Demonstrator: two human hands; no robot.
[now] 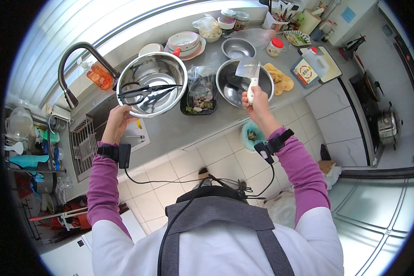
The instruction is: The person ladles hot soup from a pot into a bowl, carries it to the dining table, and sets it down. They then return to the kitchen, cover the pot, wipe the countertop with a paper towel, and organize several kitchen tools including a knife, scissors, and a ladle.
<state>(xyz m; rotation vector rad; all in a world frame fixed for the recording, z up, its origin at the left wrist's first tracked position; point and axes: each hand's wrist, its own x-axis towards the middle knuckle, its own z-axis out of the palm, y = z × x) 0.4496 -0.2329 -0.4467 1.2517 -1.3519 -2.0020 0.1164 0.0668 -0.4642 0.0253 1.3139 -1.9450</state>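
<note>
My left hand [118, 119] grips the rim of a stainless steel bowl [164, 77] at the sink's edge. Black kitchen scissors [145, 91] lie across the inside of that bowl. In my right hand [257, 100] is the white handle of a cleaver [248, 69], its broad blade pointing away from me over a second steel bowl [224, 84] on the counter. Between the two bowls sits a black plastic tray [200, 111] with food scraps and a clear plastic bag [201, 77] in it. A yellow cloth [279, 79] lies right of the second bowl.
A black faucet [70, 51] arches over the sink at left. Behind stand stacked dishes [183, 41], a smaller steel bowl [238, 47] and a red-lidded jar [275, 47]. A large plastic jug [305, 69] is at right. Below the counter edge is a lined bin [250, 126].
</note>
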